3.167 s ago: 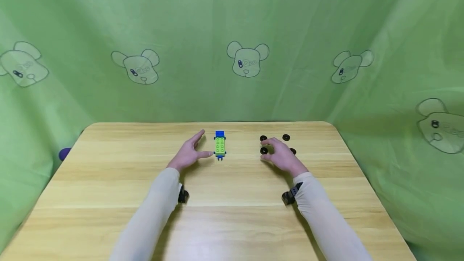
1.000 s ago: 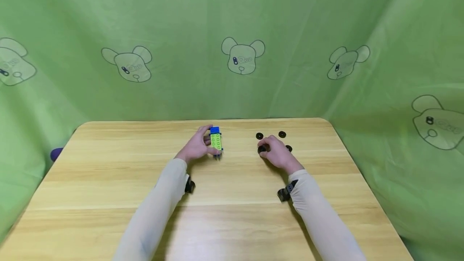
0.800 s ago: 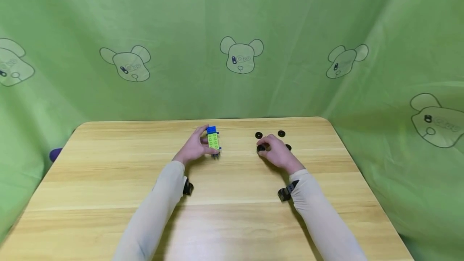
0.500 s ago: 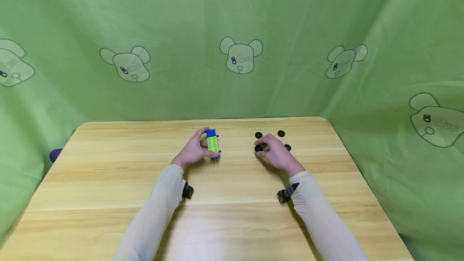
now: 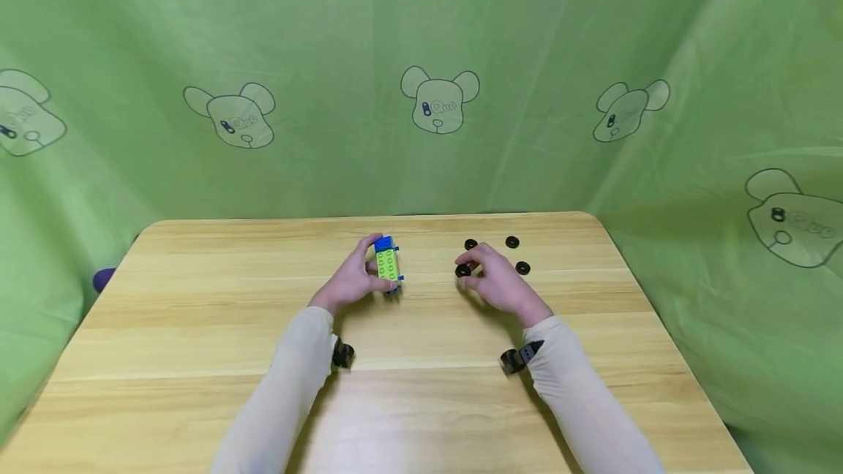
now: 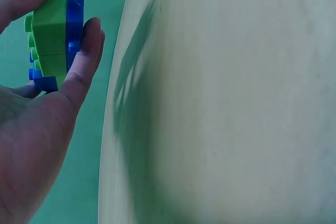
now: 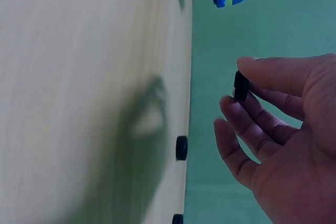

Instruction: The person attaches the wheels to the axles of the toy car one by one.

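My left hand point(image 5: 349, 280) grips a toy-brick car body point(image 5: 387, 263), lime green and studded on top with a blue base and a blue brick at its far end. In the left wrist view, thumb and fingers clasp the car body point(image 6: 51, 30) from both sides, above the table. Short blue axle ends stick out on its right side. A black toy wheel point(image 7: 241, 85) is pinched between the thumb and fingertips of my right hand point(image 7: 294, 124), held up off the table. The other fingers of that hand are loosely bent.
Three more black wheels lie on the wooden table: one wheel point(image 5: 470, 244) behind my right hand, another wheel point(image 5: 512, 242) farther right, a third wheel point(image 5: 523, 268) beside the hand. A green curtain point(image 5: 329, 174) with bear drawings hangs behind. Something purple point(image 5: 102, 279) shows past the left edge.
The left hand has taken hold of the car body, lifted it and shifted it slightly left. The right hand has picked up one wheel and moved a little left with it.
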The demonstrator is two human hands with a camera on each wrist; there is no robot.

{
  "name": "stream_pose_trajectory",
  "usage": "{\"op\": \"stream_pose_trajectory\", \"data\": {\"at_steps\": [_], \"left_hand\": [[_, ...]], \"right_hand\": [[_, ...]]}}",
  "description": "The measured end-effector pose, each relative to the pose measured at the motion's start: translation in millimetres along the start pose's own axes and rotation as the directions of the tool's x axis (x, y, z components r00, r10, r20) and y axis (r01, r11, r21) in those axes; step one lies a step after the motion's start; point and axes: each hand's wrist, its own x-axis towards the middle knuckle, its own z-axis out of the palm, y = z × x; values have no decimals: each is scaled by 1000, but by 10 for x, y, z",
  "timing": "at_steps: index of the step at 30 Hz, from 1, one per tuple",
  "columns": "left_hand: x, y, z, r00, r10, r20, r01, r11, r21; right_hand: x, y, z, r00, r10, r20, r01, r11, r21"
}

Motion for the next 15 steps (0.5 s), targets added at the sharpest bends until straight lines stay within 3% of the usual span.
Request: {"op": "stream_pose_trajectory", "data": {"at_steps": [10,15], "left_hand": [[-77,33,76,997,69,22,-66,993,-95],[-126,51,108,998,54,38,-46,982,-186]], "right_hand": [[-22,-178,22,999,-53,-8,53,998,-17],[-36,-276,9,995,-99,-29,98,995,-34]]}}
